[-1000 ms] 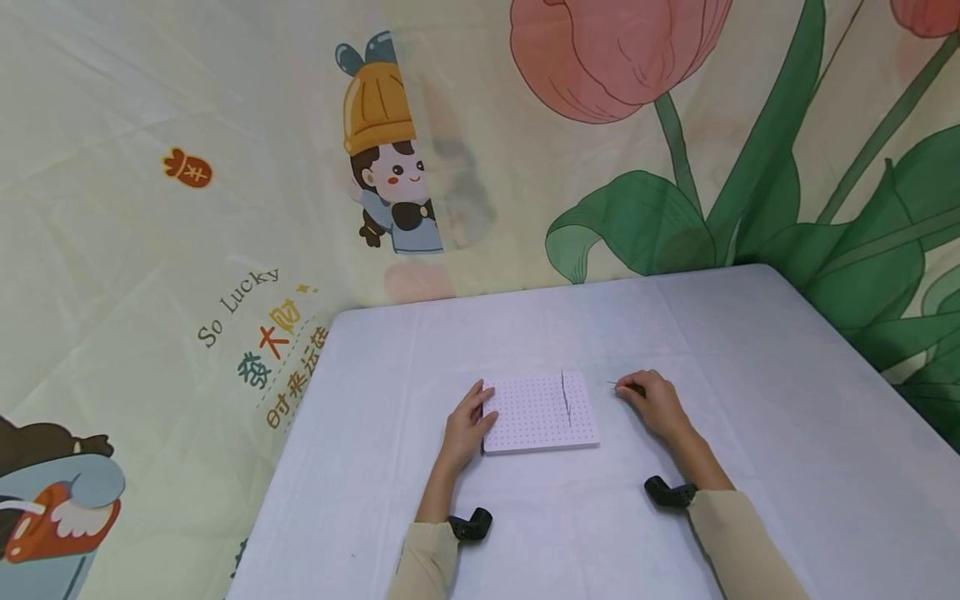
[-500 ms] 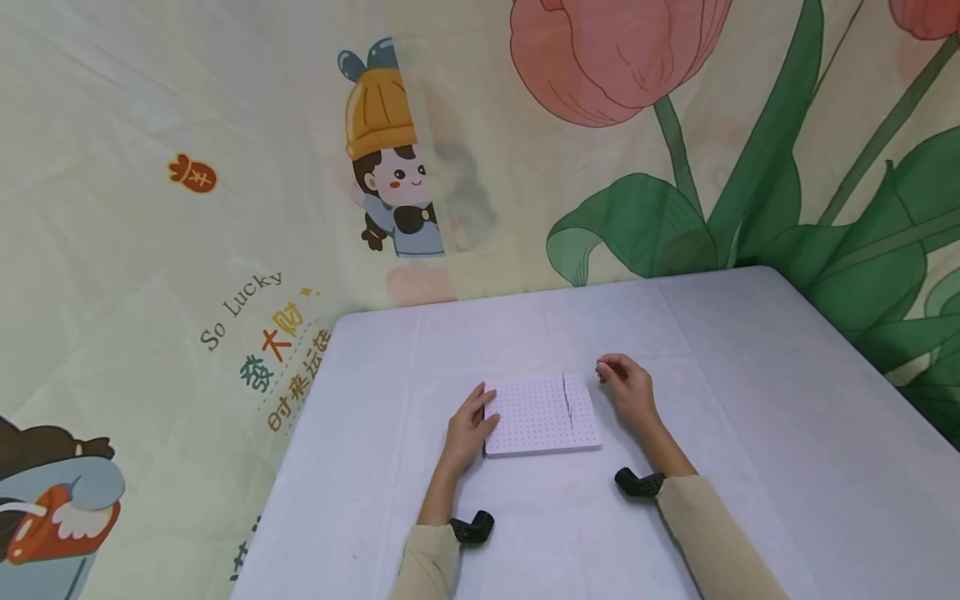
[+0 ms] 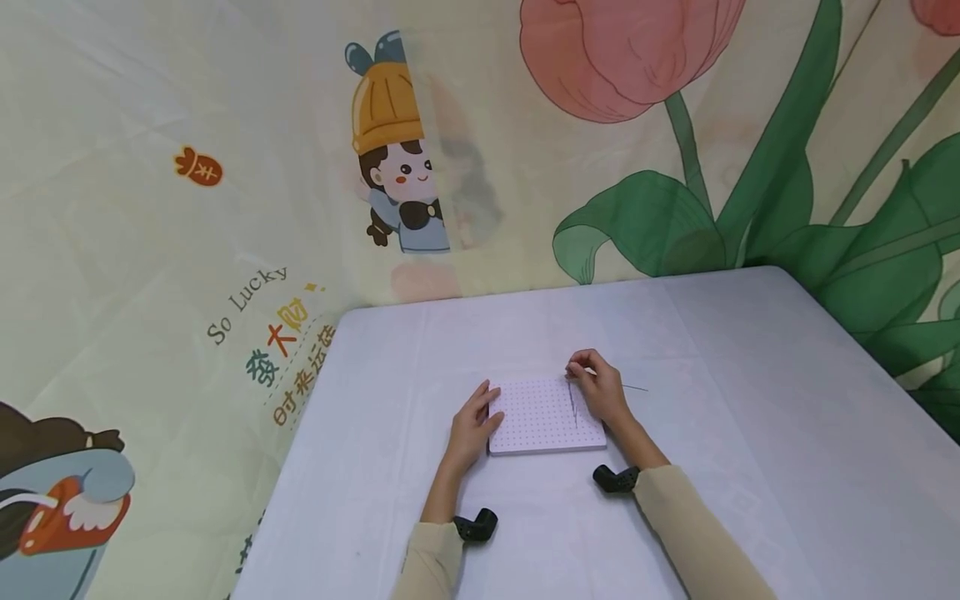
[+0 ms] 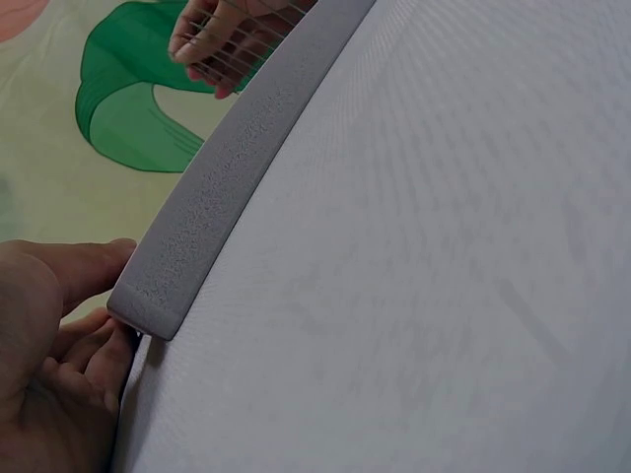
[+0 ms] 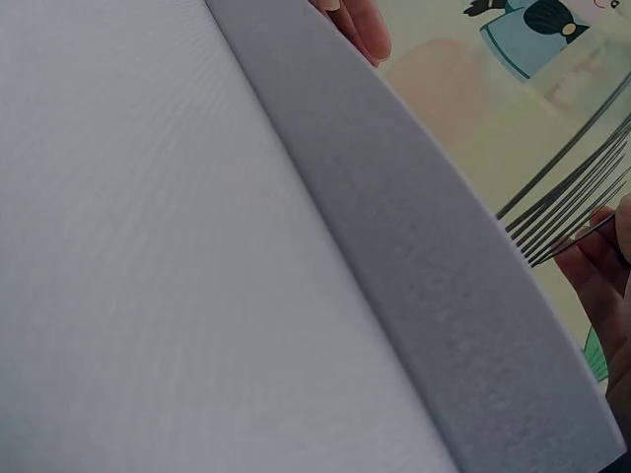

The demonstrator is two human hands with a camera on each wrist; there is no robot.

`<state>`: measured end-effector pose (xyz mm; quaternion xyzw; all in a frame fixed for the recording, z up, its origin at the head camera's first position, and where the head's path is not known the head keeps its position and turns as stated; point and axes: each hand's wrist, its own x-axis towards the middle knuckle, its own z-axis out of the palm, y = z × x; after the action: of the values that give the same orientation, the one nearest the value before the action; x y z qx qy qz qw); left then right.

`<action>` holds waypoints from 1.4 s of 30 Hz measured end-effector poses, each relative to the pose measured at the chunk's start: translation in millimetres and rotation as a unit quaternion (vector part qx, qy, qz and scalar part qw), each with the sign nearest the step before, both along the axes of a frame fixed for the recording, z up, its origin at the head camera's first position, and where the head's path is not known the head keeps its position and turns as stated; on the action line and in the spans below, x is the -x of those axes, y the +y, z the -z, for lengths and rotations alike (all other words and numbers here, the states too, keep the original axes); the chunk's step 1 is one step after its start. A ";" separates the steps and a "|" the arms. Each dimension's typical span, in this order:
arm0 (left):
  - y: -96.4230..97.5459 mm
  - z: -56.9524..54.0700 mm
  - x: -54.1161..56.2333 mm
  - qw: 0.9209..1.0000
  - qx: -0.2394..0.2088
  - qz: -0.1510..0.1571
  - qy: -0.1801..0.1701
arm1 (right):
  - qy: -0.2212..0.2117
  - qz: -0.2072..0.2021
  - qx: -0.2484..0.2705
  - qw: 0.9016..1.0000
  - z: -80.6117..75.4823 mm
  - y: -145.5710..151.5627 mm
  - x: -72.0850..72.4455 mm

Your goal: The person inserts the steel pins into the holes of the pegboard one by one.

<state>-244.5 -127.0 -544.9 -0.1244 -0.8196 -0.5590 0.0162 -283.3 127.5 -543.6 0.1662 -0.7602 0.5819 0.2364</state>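
Note:
In the head view a white board with a grid of small holes (image 3: 525, 425) lies on the table. My left hand (image 3: 467, 429) holds its left edge; in the left wrist view the thumb lies over the top edge and the other fingers are against the side. A row of several thin metal rods (image 5: 567, 202) stands upright from the board's right part. Over the far end of that row, my right hand (image 3: 596, 387) pinches a thin rod (image 5: 582, 238) whose lower end is at the board. The fingertips partly hide it.
Another thin rod (image 3: 636, 387) sticks out right of my right hand; whether it lies on the table or is held, I cannot tell. A white cloth covers the table (image 3: 420, 358). A printed curtain (image 3: 480, 167) hangs behind it.
My right hand has moved left from beside the board to above its far right part. The left hand stays on the left edge. A thin rod now shows right of my right hand.

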 end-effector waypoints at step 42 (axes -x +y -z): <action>-1.2 1.4 1.7 1.000 0.012 0.002 -0.006 | -0.033 0.051 0.016 0.998 -4.4 34.7 -8.0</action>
<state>-246.2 -128.2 -546.2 -0.1231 -0.8261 -0.5498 0.0082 -275.3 162.2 -539.2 0.1036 -0.7658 0.5862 0.2432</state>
